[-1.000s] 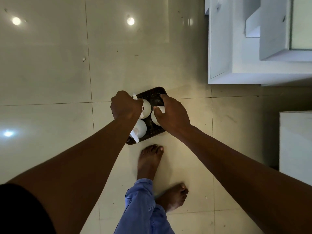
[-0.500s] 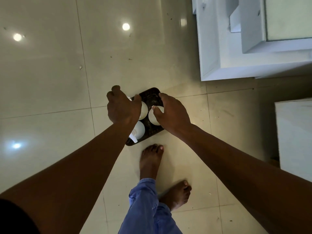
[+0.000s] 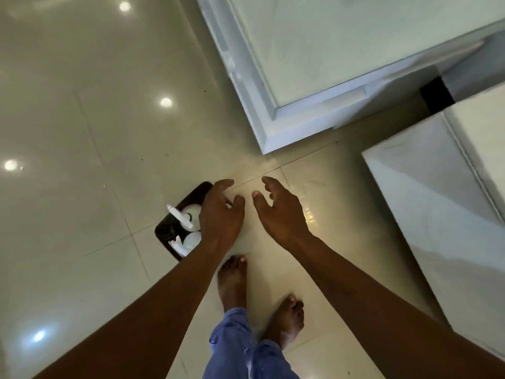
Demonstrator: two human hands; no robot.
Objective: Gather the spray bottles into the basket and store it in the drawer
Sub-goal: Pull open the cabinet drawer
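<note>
A dark brown perforated basket stands on the tiled floor, left of my feet. White spray bottles stand in it: one with its trigger head pointing left, another nearer me. My left hand hovers above the basket's right part with fingers spread and hides that side. My right hand is open over bare floor to the right of the basket, holding nothing.
A white cabinet with a pale top fills the upper right. A second white unit stands at the right, a dark gap between them. My bare feet and blue trouser leg are below the hands.
Both hands have let go of the bottles and lifted off the basket, fingers now spread. The view has swung so the basket sits lower left and the cabinet looms closer.
</note>
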